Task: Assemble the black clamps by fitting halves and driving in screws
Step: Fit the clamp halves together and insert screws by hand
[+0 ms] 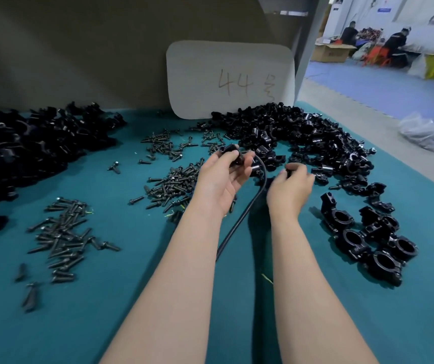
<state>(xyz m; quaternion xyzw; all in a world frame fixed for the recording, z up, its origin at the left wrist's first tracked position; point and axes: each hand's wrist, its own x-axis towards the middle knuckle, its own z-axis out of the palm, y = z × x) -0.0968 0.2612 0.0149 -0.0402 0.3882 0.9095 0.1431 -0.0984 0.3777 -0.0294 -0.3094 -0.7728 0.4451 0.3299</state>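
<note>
Mat, left hand grips clamp half — right hand, pile edge

head view | head-worn, wide-angle | faces forward-down, close over teal table | single view

factory assembly bench, bulk screws
</note>
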